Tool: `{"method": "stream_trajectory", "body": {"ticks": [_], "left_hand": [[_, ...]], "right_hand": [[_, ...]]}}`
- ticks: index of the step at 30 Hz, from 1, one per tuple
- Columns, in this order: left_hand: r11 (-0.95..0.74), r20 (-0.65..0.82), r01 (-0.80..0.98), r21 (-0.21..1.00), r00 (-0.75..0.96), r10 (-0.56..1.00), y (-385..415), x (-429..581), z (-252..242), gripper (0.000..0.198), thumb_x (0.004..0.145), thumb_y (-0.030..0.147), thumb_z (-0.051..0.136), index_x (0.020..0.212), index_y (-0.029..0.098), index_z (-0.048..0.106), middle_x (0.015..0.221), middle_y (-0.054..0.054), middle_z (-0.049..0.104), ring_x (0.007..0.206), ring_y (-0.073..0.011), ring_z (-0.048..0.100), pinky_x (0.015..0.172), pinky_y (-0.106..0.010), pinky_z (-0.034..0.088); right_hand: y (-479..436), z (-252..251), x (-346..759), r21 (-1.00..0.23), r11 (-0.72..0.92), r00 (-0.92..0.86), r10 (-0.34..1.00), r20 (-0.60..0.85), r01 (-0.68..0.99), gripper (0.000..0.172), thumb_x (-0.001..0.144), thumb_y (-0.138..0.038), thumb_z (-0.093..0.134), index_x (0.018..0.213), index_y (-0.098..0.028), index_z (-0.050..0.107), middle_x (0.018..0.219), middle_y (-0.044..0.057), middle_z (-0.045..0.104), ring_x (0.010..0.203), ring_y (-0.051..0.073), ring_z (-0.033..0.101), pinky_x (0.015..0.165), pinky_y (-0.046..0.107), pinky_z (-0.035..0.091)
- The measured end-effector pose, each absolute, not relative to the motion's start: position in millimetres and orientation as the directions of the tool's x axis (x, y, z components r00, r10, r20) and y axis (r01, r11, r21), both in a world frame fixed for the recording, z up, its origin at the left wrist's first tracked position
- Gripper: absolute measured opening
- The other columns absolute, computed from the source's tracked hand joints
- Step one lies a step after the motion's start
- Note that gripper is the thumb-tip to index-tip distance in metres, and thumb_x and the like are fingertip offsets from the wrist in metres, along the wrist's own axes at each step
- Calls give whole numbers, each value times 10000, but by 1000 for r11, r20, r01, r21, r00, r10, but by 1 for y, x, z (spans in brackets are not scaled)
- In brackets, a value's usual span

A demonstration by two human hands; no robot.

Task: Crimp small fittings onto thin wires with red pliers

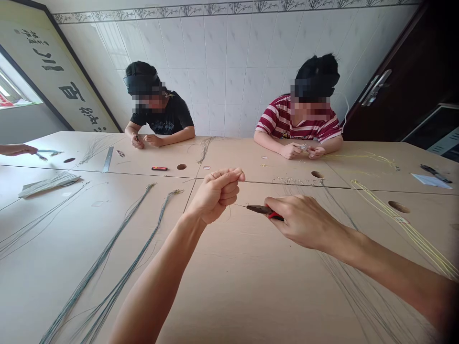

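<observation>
My right hand [304,220] is wrapped round needle-nose pliers [261,209] with dark jaws and red-and-black handles. The jaws point left, toward my left hand [222,191], which is closed with thumb and forefinger pinched together. A thin cord [236,205] runs from under my left fingers to the plier tip; a tiny dark bit shows at that tip, too small to make out. Left of my forearm lie two bundles of blue-grey cords [118,243] with small metal ends. Grey cords [340,272] spread beneath my right arm.
Yellow cords [405,222] lie at the right. Small metal parts [296,180] are scattered near a round table hole [317,175]. Across the table sit two people, their hands at small work. A red marker-like stick [159,168] and a ruler [108,159] lie at the back left.
</observation>
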State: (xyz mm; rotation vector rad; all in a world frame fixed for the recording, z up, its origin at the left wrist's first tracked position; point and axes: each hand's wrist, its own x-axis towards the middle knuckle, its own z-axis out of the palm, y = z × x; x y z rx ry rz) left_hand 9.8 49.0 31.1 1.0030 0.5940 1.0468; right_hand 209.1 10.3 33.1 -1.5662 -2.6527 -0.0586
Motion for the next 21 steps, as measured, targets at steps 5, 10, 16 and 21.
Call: {"method": "stream_trajectory", "body": {"ticks": [5, 10, 16, 21], "left_hand": [[152, 40, -432, 889, 404, 914, 49, 13, 29, 170, 822, 233, 654, 700, 128, 598, 522, 105, 142, 419, -20, 107, 363, -125, 147], [165, 25, -438, 884, 396, 918, 50, 14, 25, 171, 821, 231, 659, 701, 126, 594, 520, 107, 144, 418, -19, 110, 362, -123, 152], [179, 0, -438, 881, 378, 926, 49, 13, 20, 169, 821, 221, 659, 701, 124, 590, 516, 109, 147, 419, -20, 115, 362, -124, 156], [159, 21, -479, 863, 350, 936, 53, 13, 16, 164, 831, 219, 665, 724, 116, 597, 532, 106, 145, 429, -23, 118, 364, -128, 151]], "right_hand": [[10, 31, 210, -1, 470, -470, 882, 46, 883, 142, 844, -156, 476, 709, -202, 470, 642, -2, 571, 554, 129, 441, 512, 257, 184], [9, 29, 212, -34, 479, -478, 878, 32, 877, 164, 833, -138, 479, 684, -201, 451, 625, -7, 554, 528, 120, 411, 508, 259, 172], [10, 23, 214, -75, 480, -480, 877, 30, 874, 180, 824, -133, 479, 671, -204, 416, 610, -22, 524, 511, 115, 352, 515, 265, 167], [12, 16, 215, -219, 461, -470, 883, 11, 860, 215, 849, -183, 470, 662, -208, 368, 596, -32, 466, 527, 117, 299, 531, 270, 187]]}}
